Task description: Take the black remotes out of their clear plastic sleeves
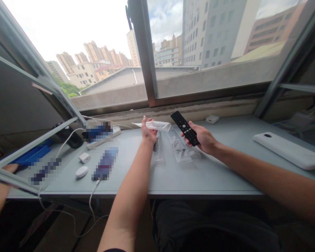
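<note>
A black remote control [184, 126] with a round pale button is held tilted in my right hand [203, 139], its far end pointing up and left. My left hand [149, 132] grips a clear plastic bag [159, 125] that stretches to the right from the fingers. Below and between the hands, more clear plastic bags [182, 150] lie on the grey table [204, 178]. One bag under my left hand [159, 152] has something dark inside, partly hidden by the hand.
A white oblong device [288, 149] lies at the right. At the left are a white oval case [82, 172], a white adapter [84, 157], a blurred phone [105, 163] with a cable and a power strip [117, 131]. Another person's arm [0, 192] shows at far left.
</note>
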### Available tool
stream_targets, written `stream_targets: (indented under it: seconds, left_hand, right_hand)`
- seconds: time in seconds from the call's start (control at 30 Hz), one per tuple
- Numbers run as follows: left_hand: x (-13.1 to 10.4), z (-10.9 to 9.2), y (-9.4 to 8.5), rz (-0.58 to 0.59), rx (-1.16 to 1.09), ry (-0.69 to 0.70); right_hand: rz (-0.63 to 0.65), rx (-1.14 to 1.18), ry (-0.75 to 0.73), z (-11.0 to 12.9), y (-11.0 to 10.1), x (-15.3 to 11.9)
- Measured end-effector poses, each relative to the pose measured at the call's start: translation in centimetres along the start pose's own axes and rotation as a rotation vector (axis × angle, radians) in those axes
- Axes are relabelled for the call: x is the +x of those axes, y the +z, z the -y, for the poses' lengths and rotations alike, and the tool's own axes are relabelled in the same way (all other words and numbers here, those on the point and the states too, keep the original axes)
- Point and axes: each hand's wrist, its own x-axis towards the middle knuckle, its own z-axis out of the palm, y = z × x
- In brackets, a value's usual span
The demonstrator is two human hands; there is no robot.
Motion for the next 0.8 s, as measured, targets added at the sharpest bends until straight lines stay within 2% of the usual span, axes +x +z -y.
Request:
stream_targets:
  seconds: [0.17, 0.33, 0.43, 0.67, 0.8]
  left_hand:
    - [0.0, 0.0, 0.0, 0.001, 0.001, -0.003]
    - [-0.1, 0.0, 0.1, -0.008, 0.007, -0.004]
    - [-0.1, 0.0, 0.1, -0.009, 0.015, -0.003]
    - [-0.1, 0.0, 0.1, -0.002, 0.001, -0.004]
    - [-0.1, 0.0, 0.0, -0.009, -0.01, -0.005]
  right_hand:
    - [0.009, 0.205, 0.128, 0.5, -0.1, 0.4]
    - [-0.095, 0.274, 0.269, 1.0, -0.4, 0.6]
    - [-0.067, 0.336, 0.327, 1.2, -0.7, 0.7]
    - [0.074, 0.349, 0.346, 1.0, -0.9, 0.6]
    - [0.094, 0.279, 0.286, 0.8, -0.8, 0.4]
